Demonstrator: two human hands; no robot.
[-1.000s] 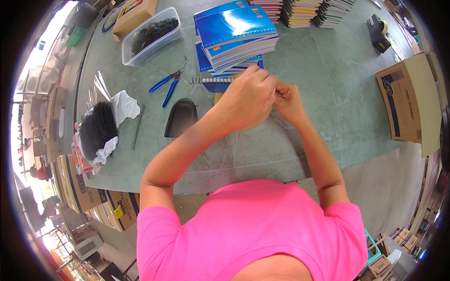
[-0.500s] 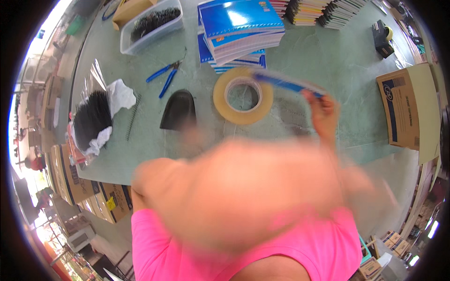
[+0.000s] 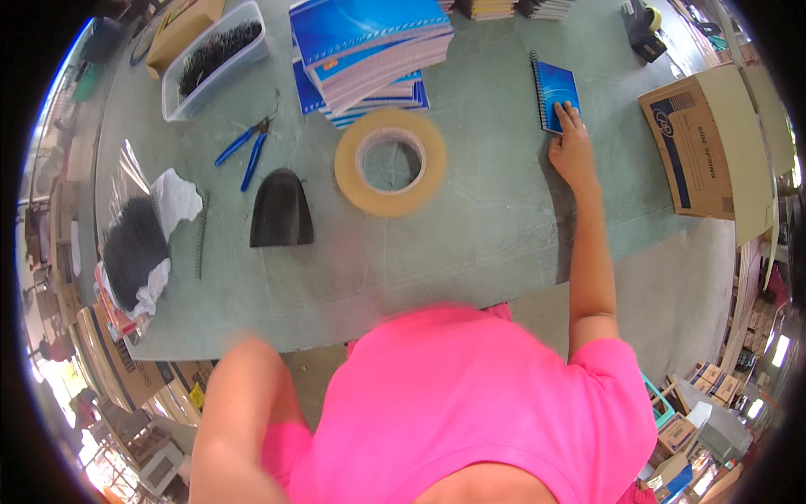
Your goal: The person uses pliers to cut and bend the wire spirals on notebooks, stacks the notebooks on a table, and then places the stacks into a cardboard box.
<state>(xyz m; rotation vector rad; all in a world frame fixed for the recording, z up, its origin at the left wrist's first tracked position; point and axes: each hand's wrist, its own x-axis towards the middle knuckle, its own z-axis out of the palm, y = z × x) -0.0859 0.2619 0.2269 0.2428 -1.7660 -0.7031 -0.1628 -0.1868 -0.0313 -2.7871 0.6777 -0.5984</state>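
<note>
A blue spiral-bound notebook (image 3: 557, 97) lies cover up on the green table, its black coil along the left edge. My right hand (image 3: 573, 151) reaches out to it, the fingers stretched flat over the cover's near right corner. The thumb lies by the near edge. My left arm (image 3: 252, 395) is bent at the elbow at the lower left, and its hand is out of the picture. Nearest the middle of the table are a large roll of clear tape (image 3: 351, 186) and a black dome-shaped piece (image 3: 283, 210).
Stacked blue notebooks (image 3: 378, 50) stand at the back. Leftward are blue-handled cutters (image 3: 252, 155), a clear bin (image 3: 178, 107) of black coils, a loose coil (image 3: 201, 235) and a bundle of black coils (image 3: 134, 252). A cardboard box (image 3: 697, 151) and tape dispenser (image 3: 643, 32) are at right.
My right hand has carried the notebook from beside the tape roll out to the right, where it now lies flat. The blurred left arm has swung back out of the middle. The view has shifted.
</note>
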